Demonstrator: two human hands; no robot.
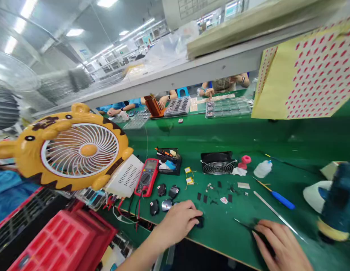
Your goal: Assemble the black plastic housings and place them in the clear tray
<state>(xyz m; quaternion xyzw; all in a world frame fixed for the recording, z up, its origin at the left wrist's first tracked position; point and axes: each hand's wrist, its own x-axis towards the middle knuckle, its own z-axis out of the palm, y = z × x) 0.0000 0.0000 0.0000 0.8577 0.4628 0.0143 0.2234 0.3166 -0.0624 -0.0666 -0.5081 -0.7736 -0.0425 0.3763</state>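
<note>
While left hand [180, 222] holds black piece [200, 222], right [276, 244] holds tool [242, 224]; multimeter [147, 178] lettering unreadable.

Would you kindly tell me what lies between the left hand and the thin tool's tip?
Past the small black piece at the left hand, only bare green tabletop lies before the tip of the thin tool, as the head view shows.
</note>
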